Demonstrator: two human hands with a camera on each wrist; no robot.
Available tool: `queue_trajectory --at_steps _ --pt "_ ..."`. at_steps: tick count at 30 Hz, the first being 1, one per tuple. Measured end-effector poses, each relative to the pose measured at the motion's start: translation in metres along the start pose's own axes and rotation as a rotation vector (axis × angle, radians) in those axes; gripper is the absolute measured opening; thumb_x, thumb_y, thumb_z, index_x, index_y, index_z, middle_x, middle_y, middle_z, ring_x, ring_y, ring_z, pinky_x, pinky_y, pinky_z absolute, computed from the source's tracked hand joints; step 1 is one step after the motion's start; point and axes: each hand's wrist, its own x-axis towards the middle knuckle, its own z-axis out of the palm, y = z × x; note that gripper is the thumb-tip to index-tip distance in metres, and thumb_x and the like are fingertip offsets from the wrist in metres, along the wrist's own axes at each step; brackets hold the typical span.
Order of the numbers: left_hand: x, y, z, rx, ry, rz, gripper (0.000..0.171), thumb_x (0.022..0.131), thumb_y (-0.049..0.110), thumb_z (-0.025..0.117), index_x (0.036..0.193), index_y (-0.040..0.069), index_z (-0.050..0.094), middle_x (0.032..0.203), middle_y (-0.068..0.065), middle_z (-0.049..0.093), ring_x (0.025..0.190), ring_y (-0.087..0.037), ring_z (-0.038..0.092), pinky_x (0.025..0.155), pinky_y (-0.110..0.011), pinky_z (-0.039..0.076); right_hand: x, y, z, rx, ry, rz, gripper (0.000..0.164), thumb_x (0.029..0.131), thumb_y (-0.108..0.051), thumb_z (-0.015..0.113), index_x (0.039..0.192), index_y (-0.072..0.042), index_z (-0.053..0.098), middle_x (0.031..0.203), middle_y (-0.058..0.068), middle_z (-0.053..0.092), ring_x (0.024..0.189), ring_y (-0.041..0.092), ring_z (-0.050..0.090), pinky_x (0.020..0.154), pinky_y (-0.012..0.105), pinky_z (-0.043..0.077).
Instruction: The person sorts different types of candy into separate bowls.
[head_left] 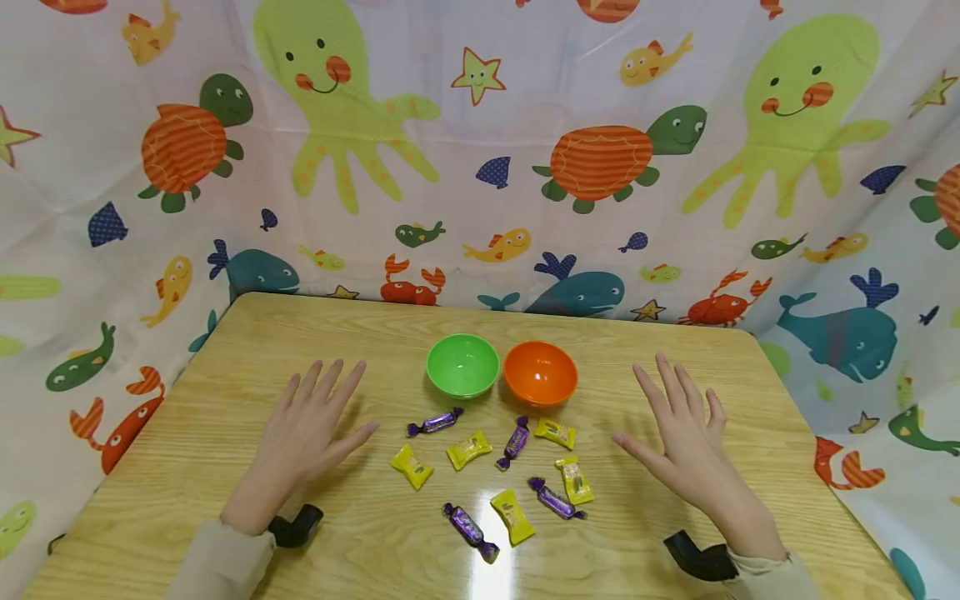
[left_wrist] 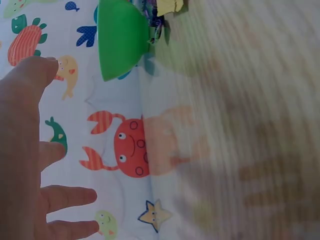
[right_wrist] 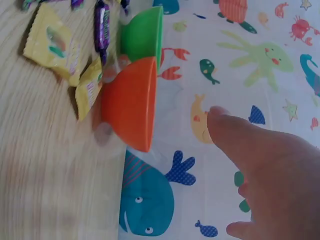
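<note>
Between left hand point(head_left: 306, 429) and right hand point(head_left: 686, 446): four purple twist-wrapped candies point(head_left: 468, 528) and five yellow-wrapped candies point(head_left: 512, 517), scattered on the table point(head_left: 360, 550), near side of the bowls. Fingers of both hands spread wide, holding nothing.

Handling, judged: light; wrappers slick, crinkly, yielding at the ends; contents probably firm. Purple: pinch across the middle, since twisted ends may flex. Yellow: grip the long sides of the body.

Containers: green bowl point(head_left: 462, 367), orange bowl point(head_left: 540, 373), side by side, upright, nothing visible inside; likely light, stiff plastic.
</note>
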Motion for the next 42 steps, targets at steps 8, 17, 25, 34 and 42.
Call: queue_trajectory --at_steps 8,17,25,34,42 --pt "0.015 -0.001 0.0 -0.03 0.009 0.026 0.086 0.091 0.064 0.056 0.156 0.014 0.032 0.148 -0.022 0.044 0.137 -0.046 0.035 0.11 -0.063 0.028 0.012 -0.018 -0.004 0.095 0.05 -0.023 0.085 0.09 -0.036 0.073 0.158 -0.016 0.026 0.163 0.016 0.015 0.143 0.045 0.015 0.102 0.074 0.006" --pt "0.03 0.002 0.002 -0.095 -0.049 0.027 0.09 0.091 0.069 0.051 0.159 0.015 0.025 0.151 -0.021 0.04 0.139 -0.044 0.032 0.112 -0.061 0.026 0.021 -0.041 -0.002 0.17 0.093 -0.016 0.076 0.087 -0.025 0.076 0.151 -0.008 0.038 0.156 0.021 0.03 0.138 0.046 0.023 0.099 0.072 0.009" --pt "0.047 0.004 0.004 -0.192 -0.081 0.018 0.094 0.09 0.071 0.051 0.159 0.013 0.025 0.154 -0.016 0.037 0.141 -0.042 0.032 0.112 -0.06 0.026 0.031 -0.077 0.003 0.248 0.176 -0.046 0.066 0.085 -0.016 0.077 0.141 0.0 0.049 0.142 0.022 0.047 0.127 0.042 0.039 0.1 0.069 0.011" --pt "0.069 0.006 0.006 -0.228 -0.114 0.036 0.095 0.089 0.073 0.05 0.159 0.013 0.023 0.155 -0.015 0.037 0.141 -0.041 0.032 0.113 -0.059 0.026 0.042 -0.111 0.021 0.256 0.129 -0.074 0.064 0.085 -0.025 0.078 0.138 0.0 0.053 0.138 0.02 0.051 0.128 0.037 0.043 0.103 0.067 0.014" --pt "0.085 0.014 0.01 -0.263 -0.148 0.066 0.095 0.09 0.07 0.052 0.16 0.015 0.02 0.157 -0.015 0.034 0.141 -0.041 0.032 0.114 -0.059 0.025 0.046 -0.136 0.046 0.305 0.05 -0.096 0.062 0.087 -0.028 0.076 0.139 -0.002 0.053 0.139 0.015 0.051 0.129 0.033 0.043 0.105 0.064 0.015"
